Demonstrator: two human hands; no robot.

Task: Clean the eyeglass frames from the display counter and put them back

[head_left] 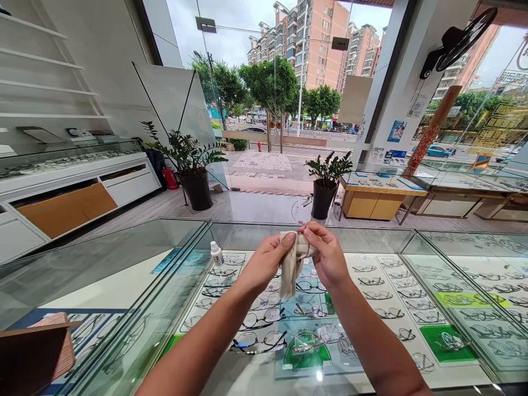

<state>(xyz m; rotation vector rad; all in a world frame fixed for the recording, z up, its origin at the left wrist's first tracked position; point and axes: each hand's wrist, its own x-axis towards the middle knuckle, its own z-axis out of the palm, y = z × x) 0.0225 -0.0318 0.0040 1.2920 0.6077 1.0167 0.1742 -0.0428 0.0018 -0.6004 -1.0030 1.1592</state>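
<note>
My left hand [267,259] is closed on a beige cloth [288,278], with the thumb pressed on top and a fold hanging down. Close beside it, my right hand [329,254] pinches a thin-rimmed pair of eyeglasses [304,254]. The cloth lies against the glasses between both hands, so much of the frame is hidden. Both hands are held above the glass display counter [350,234]. A small white bottle [216,253] stands upright on the glass to the left of my hands.
Several rows of eyeglasses [258,317] lie inside the case under my forearms. A brown box-like object [39,352] is at the lower left. Beyond the counter stand two potted plants [197,190], a side cabinet [381,201] and glass doors. A wall fan [457,44] hangs at upper right.
</note>
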